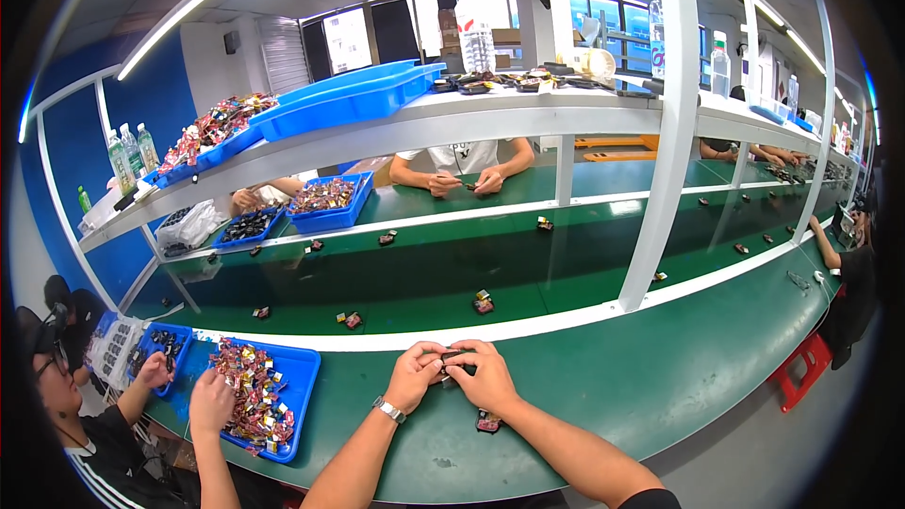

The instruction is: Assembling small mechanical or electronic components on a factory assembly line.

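My left hand (416, 378), with a metal-band watch on its wrist, and my right hand (483, 378) meet over the green work table (594, 372). Between their fingertips they grip a small black plastic casing (458, 364); the fingers hide most of it. Both hands are closed on the piece. Just under my right wrist, a small reddish circuit board with a pale part (487, 421) lies on the tabletop.
A co-worker's hand (212, 402) reaches over a blue tray (306, 386) of reddish boards on my left. Past a white rail, a green conveyor (424, 269) carries several small pieces. A white post (663, 151) supports the shelf above. Across the belt, another person (462, 160) handles a dark piece.
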The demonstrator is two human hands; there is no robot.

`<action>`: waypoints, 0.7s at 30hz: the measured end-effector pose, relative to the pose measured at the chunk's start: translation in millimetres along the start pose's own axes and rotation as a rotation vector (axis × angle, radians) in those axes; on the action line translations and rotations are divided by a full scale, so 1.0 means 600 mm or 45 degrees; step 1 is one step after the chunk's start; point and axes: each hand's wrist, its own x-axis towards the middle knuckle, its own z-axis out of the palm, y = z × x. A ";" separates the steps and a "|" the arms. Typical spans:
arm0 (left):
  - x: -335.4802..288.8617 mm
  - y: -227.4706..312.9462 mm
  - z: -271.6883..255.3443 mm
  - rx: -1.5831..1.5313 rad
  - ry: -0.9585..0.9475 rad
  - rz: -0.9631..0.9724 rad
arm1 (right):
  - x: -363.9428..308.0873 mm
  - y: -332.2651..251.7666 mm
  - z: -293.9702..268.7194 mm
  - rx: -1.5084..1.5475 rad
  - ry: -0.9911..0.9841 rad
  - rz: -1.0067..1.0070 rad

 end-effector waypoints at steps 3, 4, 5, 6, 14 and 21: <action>-0.001 0.000 0.001 0.033 0.020 0.001 | -0.001 0.000 0.004 0.017 -0.013 0.092; -0.002 0.000 0.001 0.030 0.014 0.006 | -0.002 -0.001 0.004 0.017 -0.008 0.096; -0.002 0.001 0.001 0.028 0.008 0.011 | -0.002 -0.001 0.005 0.017 -0.003 0.100; -0.002 0.002 0.002 0.026 0.004 0.012 | -0.002 0.001 0.003 0.014 0.000 0.100; -0.002 -0.002 -0.004 0.052 0.013 0.001 | 0.000 0.001 -0.008 0.035 -0.093 -0.031; -0.002 0.002 0.000 0.027 0.012 -0.016 | -0.003 -0.005 -0.005 -0.100 -0.019 -0.119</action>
